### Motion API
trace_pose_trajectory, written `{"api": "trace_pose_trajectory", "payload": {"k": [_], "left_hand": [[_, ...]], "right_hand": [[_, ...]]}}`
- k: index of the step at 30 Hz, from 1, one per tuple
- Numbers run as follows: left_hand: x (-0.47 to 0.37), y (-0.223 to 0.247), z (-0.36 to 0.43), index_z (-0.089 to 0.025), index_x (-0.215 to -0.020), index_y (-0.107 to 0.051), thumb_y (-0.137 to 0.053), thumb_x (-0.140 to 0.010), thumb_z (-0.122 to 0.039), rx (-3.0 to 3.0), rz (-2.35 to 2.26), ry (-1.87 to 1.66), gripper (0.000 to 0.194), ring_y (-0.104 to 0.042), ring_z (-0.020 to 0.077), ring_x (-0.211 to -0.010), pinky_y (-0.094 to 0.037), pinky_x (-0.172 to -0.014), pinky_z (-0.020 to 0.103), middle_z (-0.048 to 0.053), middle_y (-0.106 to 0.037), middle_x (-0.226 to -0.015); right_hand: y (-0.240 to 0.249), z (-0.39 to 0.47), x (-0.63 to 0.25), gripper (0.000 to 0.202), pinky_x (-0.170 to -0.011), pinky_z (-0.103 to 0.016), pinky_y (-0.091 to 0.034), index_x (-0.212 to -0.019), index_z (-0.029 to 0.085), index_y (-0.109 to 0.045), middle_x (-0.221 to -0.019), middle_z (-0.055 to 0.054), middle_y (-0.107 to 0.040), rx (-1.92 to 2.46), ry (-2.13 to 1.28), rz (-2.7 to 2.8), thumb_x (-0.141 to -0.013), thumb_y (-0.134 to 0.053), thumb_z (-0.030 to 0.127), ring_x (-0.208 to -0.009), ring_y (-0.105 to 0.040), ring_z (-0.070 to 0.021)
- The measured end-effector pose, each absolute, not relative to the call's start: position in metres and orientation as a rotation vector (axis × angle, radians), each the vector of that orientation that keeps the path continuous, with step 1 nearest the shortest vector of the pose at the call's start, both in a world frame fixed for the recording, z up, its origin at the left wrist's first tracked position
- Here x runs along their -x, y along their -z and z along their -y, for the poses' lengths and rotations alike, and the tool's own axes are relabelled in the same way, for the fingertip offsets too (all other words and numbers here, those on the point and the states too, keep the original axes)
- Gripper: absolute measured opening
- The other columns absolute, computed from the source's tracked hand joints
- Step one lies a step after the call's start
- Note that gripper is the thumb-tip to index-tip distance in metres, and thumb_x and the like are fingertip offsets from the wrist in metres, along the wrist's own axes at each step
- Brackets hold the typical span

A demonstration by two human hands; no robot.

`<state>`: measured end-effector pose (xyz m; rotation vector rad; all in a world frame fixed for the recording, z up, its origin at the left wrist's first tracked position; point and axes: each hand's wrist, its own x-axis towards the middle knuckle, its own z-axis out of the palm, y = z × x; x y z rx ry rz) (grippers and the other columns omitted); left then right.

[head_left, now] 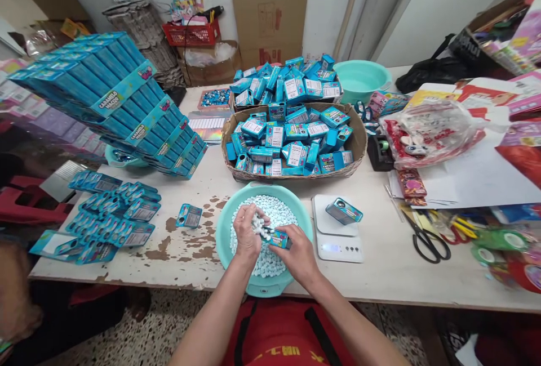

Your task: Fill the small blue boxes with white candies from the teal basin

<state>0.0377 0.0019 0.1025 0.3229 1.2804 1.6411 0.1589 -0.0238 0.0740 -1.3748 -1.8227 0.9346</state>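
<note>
A turquoise basin (223, 221) full of small pale candies (270, 269) stands at the table's front edge. Over it, my left hand (248, 231) is closed around a handful of the candies. Close to its right, my right hand (298, 248) grips a small blue candy box (279, 239), tilted with its end toward the left hand. Another blue box lies on a white digital scale (337, 242) to the right; the scale's display is lit but unreadable. Left of the basin a single blue box (189, 216) rests on the table.
Behind the basin, a cardboard carton (291, 177) is heaped with blue boxes. Tall stacked display trays (139, 112) and a pile of flat boxes (114, 214) occupy the left. Black scissors (429, 242), tape rolls and a plastic bag (435, 129) lie right. A person's arm (14, 287) shows far left.
</note>
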Motion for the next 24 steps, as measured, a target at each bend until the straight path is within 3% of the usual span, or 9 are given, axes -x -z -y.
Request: {"api": "trace_pose_trajectory", "payload": {"k": [11,24], "left_hand": [[-0.0430,-0.1034,-0.0034,-0.017,-0.059,-0.048,-0.062,-0.076,-0.038,-0.455,-1.339,-1.643,0.031,-0.054,0.0097,-0.051,-0.045,-0.057,0.024,-0.004,-0.048,-0.052],[-0.0423,-0.0986,-0.0105,-0.018,-0.058,-0.043,-0.063,-0.075,-0.043,-0.472,-1.437,-1.731,0.037,-0.039,0.0052,-0.042,-0.030,-0.039,0.018,-0.006,-0.042,-0.051]], "right_hand": [[-0.0774,0.0209,-0.1583,0.029,-0.077,-0.036,-0.047,-0.096,0.023,-0.062,-0.090,-0.003,-0.064,1.388,-1.032,1.786,-0.068,-0.071,0.020,-0.088,-0.060,-0.0235],[-0.0757,0.0178,-0.1534,0.032,-0.079,-0.037,-0.046,-0.093,0.022,-0.062,-0.091,-0.004,-0.064,1.355,-1.000,1.734,-0.064,-0.073,0.013,-0.090,-0.058,-0.0242]]}}
